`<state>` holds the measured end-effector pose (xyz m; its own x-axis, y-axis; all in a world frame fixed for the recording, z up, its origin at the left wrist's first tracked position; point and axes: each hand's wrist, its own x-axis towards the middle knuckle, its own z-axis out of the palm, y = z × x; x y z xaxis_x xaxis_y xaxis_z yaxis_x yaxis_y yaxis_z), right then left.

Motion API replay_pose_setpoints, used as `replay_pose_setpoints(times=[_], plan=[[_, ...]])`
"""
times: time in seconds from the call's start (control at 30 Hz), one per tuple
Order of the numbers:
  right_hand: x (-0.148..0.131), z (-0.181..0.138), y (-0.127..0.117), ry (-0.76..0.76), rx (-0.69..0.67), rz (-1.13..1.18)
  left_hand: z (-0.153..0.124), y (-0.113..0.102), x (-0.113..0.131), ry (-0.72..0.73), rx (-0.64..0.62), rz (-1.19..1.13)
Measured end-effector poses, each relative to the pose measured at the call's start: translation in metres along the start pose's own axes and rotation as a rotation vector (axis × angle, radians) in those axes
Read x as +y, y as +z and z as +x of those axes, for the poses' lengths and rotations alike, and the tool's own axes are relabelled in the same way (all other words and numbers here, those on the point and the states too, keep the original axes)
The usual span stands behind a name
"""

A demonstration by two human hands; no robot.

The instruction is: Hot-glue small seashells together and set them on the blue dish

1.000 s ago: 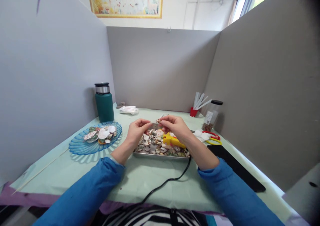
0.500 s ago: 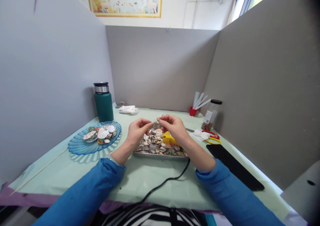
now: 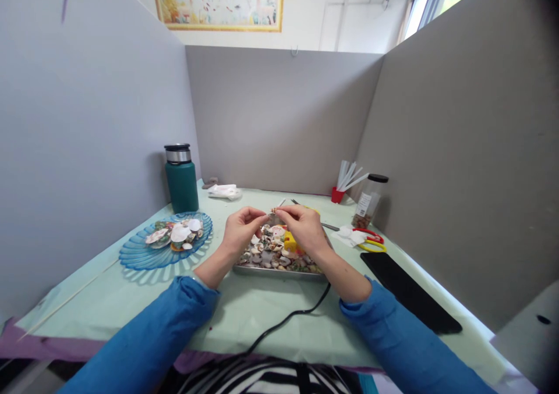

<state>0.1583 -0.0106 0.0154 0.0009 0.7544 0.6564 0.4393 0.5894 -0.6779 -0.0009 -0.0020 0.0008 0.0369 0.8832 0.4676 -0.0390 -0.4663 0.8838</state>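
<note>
Above a metal tray (image 3: 279,274) filled with seashells (image 3: 267,258), my two hands are close together. My right hand (image 3: 304,226) pinches a small brown-and-white patterned shell (image 3: 273,210) between thumb and fingertips. My left hand (image 3: 243,231) is closed in a pinch just left of that shell; whatever its fingertips hold is too small to make out. A yellow tool (image 3: 290,241), probably a hot glue gun, lies on the shells, partly hidden behind my right hand. A black cord (image 3: 292,315) runs from the tray toward me.
On the left, a blue scalloped plate (image 3: 133,255) bears clustered shells, with a green bottle (image 3: 181,184) behind it. Rightward are red-and-yellow scissors (image 3: 371,244), a black flat slab (image 3: 410,294), a clear jar (image 3: 365,205) and a red cup (image 3: 337,195) of white sticks. Grey partitions enclose the table.
My right hand has shifted slightly left and down, bringing the patterned shell closer to my left fingertips. My left hand has barely moved.
</note>
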Motion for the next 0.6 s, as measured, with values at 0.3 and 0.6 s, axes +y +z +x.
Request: replay_pose_setpoints(times=[0.3, 0.6], plan=[[-0.0008, -0.0056, -0.0002, -0.194, 0.038, -0.301, -0.0001, 0.0005, -0.0008, -0.021, -0.021, -0.024], [-0.0038, -0.0102, 0.0001, -0.281, 0.031, -0.514, -0.0005, 0.0035, 0.0036, -0.078, -0.005, -0.105]])
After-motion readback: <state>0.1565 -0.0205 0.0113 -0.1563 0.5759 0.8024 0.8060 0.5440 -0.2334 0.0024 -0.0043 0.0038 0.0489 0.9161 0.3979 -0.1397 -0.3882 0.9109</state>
